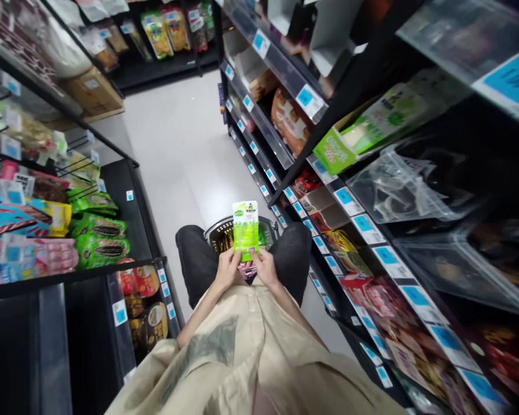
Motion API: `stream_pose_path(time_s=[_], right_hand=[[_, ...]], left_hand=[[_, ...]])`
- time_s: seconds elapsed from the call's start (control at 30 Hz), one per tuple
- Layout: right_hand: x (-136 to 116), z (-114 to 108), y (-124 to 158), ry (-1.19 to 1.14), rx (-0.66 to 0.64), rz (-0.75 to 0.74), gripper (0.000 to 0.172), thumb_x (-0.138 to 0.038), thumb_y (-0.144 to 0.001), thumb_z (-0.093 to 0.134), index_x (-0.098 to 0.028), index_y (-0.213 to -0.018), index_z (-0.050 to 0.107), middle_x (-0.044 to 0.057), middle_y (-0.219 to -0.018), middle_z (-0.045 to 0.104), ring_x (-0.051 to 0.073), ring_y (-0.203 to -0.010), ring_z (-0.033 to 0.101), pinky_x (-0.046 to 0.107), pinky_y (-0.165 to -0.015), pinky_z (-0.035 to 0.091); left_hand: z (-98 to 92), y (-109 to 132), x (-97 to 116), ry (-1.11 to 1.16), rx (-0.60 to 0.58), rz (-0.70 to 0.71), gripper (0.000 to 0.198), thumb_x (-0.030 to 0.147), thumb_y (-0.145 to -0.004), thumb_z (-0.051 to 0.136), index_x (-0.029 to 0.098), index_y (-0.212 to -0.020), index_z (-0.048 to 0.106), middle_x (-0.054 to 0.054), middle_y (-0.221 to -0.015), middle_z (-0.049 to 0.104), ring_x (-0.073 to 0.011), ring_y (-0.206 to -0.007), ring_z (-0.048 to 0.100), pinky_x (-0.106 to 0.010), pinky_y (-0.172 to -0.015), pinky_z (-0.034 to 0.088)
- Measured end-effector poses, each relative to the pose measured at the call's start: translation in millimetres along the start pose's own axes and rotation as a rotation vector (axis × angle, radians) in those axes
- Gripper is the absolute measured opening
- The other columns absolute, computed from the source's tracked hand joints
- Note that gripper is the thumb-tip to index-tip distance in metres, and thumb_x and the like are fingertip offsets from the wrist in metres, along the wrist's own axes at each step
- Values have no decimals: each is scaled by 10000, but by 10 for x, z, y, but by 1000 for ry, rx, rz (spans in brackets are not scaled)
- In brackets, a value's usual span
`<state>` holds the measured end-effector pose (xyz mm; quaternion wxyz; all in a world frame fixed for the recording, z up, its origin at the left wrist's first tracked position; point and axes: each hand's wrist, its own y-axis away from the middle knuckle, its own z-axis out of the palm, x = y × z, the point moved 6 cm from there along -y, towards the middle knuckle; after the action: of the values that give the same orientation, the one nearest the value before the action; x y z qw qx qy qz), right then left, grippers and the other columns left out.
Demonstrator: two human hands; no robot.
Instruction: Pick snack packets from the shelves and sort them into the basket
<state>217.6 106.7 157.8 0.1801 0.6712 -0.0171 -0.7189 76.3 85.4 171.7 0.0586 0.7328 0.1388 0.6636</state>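
Observation:
A green and white snack pouch (246, 227) is held upright over the basket, in front of my body. My left hand (228, 267) grips its lower left corner, thumb on the front. At the lower right corner, my right hand (264, 267) pinches it the same way. Behind and below the pouch sits a dark shopping basket (218, 230) between my knees. Packaged goods lie in it, partly hidden by the pouch and my hands; a pink package shows just under the pouch.
A shelf rack with price tags (365, 229) runs along the right. On it stands a green display box (335, 151) of similar pouches. At the left, green snack bags (101, 249) lie on a black shelf. The pale floor (177, 144) leads to another shelf at the far end.

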Motion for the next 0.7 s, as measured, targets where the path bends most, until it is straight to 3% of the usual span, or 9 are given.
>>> stream_pose_path(time_s=[0.17, 0.3, 0.57, 0.7], right_hand=[[-478, -267, -42, 84, -35, -124, 598, -686, -966, 549, -184, -654, 646, 22, -537, 658, 164, -507, 630, 268, -546, 486], [-774, -337, 39, 141, -5, -183, 592, -643, -994, 530, -186, -629, 626, 20, -542, 637, 155, -510, 588, 272, -551, 470], [-1284, -161, 364, 134, 19, -376, 562, -451, -1073, 461, -192, -616, 660, 5, -496, 625, 134, -452, 592, 251, -514, 460], [-1351, -125, 409, 112, 33, -403, 553, -436, -1075, 463, -190, -622, 665, 8, -499, 641, 135, -455, 614, 241, -509, 468]], left_hand=[[-55, 67, 591, -179, -105, 219, 468, 513, -1011, 551, 159, -708, 593, 11, -650, 544, -112, -602, 472, -243, -606, 367], [13, 141, 949, -187, -60, 401, 409, 434, -1038, 522, 165, -742, 607, -4, -672, 588, -118, -594, 522, -241, -595, 403], [-16, 373, 1400, -145, -37, 640, 261, 262, -1040, 523, 175, -831, 654, -16, -732, 669, -121, -623, 594, -232, -611, 461], [-30, 415, 1474, -169, -52, 678, 270, 265, -1040, 516, 178, -829, 661, -26, -737, 686, -133, -637, 616, -243, -614, 472]])
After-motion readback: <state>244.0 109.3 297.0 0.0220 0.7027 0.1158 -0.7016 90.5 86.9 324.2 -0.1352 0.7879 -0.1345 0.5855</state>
